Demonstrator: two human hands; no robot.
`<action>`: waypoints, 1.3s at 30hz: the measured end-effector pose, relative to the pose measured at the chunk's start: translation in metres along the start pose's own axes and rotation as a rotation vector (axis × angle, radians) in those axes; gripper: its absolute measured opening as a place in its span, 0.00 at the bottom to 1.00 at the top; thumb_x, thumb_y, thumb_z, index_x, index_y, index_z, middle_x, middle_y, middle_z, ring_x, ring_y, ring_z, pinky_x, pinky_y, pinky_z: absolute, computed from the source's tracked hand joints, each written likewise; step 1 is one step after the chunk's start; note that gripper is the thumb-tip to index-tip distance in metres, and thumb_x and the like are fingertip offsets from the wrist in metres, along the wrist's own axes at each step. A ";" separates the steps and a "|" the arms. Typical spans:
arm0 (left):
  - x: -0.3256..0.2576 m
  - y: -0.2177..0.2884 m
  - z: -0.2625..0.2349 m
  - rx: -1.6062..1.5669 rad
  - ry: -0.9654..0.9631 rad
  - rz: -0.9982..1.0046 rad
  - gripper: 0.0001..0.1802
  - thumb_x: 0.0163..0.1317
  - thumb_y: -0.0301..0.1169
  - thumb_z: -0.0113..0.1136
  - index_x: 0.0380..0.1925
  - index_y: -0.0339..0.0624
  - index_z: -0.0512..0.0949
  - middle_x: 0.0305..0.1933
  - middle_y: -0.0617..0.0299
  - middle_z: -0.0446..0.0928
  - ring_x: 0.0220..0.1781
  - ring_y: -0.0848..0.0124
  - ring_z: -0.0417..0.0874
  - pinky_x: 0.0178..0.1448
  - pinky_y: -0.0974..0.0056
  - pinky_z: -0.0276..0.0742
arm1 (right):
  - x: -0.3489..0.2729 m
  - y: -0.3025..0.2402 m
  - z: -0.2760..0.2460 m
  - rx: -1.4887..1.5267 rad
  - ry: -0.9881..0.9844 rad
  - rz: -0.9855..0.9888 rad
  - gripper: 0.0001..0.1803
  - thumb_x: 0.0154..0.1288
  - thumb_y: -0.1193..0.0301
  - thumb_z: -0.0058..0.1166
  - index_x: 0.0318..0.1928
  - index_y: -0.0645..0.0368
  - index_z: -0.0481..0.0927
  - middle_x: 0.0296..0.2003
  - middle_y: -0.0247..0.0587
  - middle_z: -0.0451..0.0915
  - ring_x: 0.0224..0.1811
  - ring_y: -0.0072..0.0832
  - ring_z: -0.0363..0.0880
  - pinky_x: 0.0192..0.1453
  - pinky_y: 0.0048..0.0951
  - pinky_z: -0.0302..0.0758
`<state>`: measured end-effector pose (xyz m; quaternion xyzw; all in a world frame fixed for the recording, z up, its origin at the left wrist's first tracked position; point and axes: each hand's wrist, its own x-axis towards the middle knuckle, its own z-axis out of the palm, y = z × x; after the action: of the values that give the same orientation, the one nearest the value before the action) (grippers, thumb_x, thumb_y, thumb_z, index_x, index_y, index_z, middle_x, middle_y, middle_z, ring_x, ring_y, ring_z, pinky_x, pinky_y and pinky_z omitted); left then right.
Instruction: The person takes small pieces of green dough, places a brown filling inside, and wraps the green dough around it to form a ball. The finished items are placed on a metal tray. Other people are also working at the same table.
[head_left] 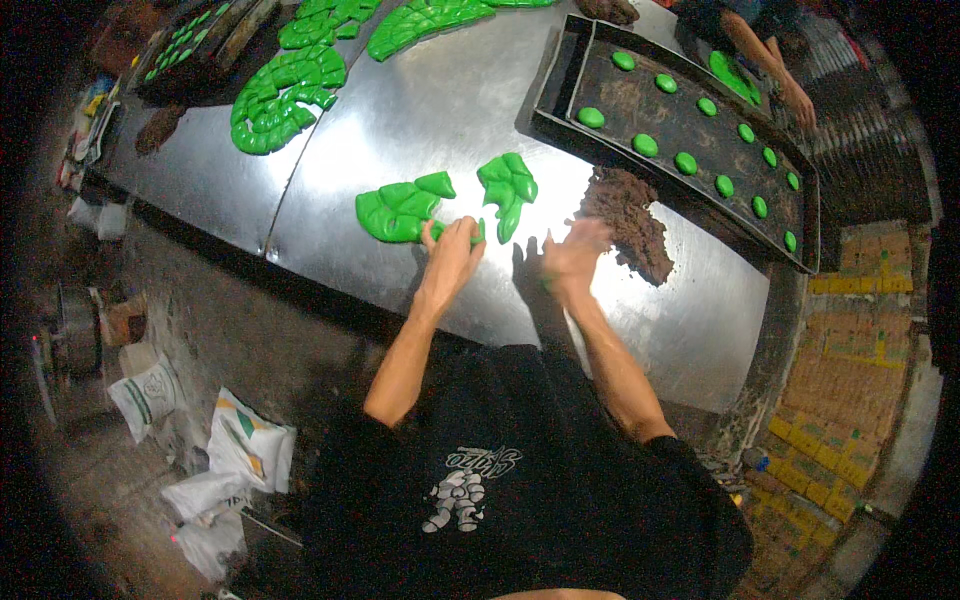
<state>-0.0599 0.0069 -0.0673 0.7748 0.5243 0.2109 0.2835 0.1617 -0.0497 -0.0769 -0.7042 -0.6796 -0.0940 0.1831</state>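
Note:
My left hand (453, 258) is at the near edge of a cut slab of glossy green dough (394, 209), its fingers closed on a small piece of green dough (478, 233). Just beyond it lies a separate cluster of green dough pieces (508, 188). My right hand (577, 258) is smeared by motion beside a crumbly brown mound of filling (632, 222). Its fingertips are close to the mound's left edge; whether they hold anything is unclear.
A dark metal tray (655, 170) with rows of green dough rounds (645, 146) stands at the back right. Larger scored dough slabs (285, 98) lie far left on the metal table (400, 110). Another person's hand (797, 103) is beyond the tray. White sacks (250, 440) lie on the floor, left.

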 end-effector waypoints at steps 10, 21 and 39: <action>-0.006 0.059 0.005 -0.957 0.138 -0.033 0.15 0.66 0.28 0.65 0.49 0.35 0.75 0.43 0.60 0.79 0.47 0.70 0.80 0.51 0.64 0.76 | -0.009 0.019 -0.026 0.414 -0.581 0.065 0.26 0.63 0.61 0.56 0.56 0.63 0.71 0.47 0.62 0.73 0.52 0.56 0.73 0.54 0.53 0.74; -0.045 0.021 0.010 -1.158 0.067 -0.365 0.18 0.67 0.25 0.63 0.55 0.37 0.73 0.46 0.60 0.77 0.44 0.74 0.78 0.48 0.68 0.75 | 0.118 0.099 -0.120 0.747 -0.173 0.124 0.17 0.58 0.70 0.63 0.46 0.65 0.80 0.44 0.56 0.82 0.48 0.47 0.82 0.52 0.41 0.78; -0.016 0.055 0.008 -1.284 -0.059 -0.391 0.27 0.66 0.24 0.63 0.63 0.40 0.66 0.51 0.62 0.73 0.50 0.73 0.78 0.49 0.71 0.75 | 0.040 0.009 -0.046 1.173 -0.405 0.142 0.19 0.64 0.65 0.65 0.52 0.61 0.81 0.43 0.46 0.84 0.47 0.34 0.82 0.52 0.35 0.78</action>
<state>-0.0228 -0.0254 -0.0370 0.3483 0.4176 0.4045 0.7353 0.1779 -0.0308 -0.0206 -0.5337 -0.5909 0.4424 0.4127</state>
